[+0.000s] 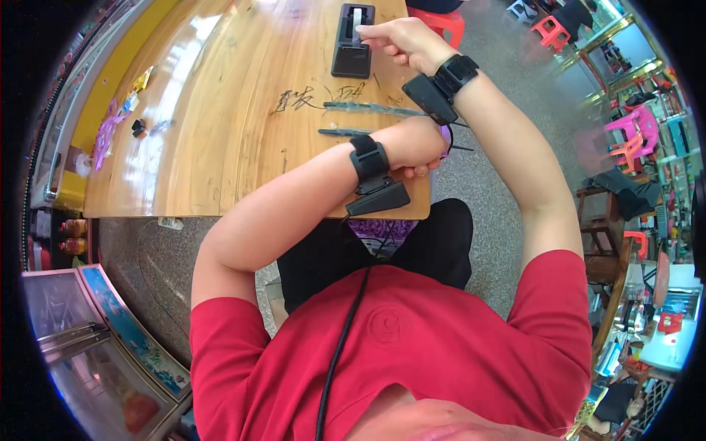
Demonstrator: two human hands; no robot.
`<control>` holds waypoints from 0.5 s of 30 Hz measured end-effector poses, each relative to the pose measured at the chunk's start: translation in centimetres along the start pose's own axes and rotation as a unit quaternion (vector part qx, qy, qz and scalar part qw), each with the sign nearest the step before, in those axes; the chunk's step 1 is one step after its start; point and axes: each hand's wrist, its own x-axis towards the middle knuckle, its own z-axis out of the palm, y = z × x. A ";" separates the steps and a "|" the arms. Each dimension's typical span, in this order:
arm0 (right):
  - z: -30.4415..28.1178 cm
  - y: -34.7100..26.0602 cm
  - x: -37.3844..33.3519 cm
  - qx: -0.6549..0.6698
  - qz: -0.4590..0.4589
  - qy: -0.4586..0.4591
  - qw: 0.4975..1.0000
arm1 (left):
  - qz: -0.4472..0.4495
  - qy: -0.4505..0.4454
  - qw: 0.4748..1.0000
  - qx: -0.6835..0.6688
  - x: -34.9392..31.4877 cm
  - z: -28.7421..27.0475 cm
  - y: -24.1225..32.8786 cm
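Right fingertips at the clear tape of a black tape dispenser (351,63), by the tabletop's right edge.
The dispenser, a long glossy block, looks hard and bottom-heavy, best held by its flanks; its tape (358,16) should be thin, limp and clingy, best taken by the free end. The right hand (401,40) has thumb and forefinger drawn together there; whether they pinch the tape I cannot tell. The left hand (421,143) curls over the right edge near the near-right corner, its grip hidden, something smooth and purple (446,140) beside it. Slim dark sticks (373,108) lie nearby on the smooth, grained wooden tabletop (243,81).
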 end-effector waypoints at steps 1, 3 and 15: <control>-0.2 0.1 0.4 -0.004 0.003 -0.001 1.000 | 0.003 -0.006 1.000 0.004 -0.3 0.1 0.3; -0.7 0.5 1.2 0.018 0.026 -0.020 0.999 | -0.015 -0.002 1.000 0.007 -1.0 0.2 1.1; 0.9 -1.2 -2.3 0.071 -0.018 0.000 0.997 | 0.011 0.010 1.000 -0.020 -1.1 0.2 0.6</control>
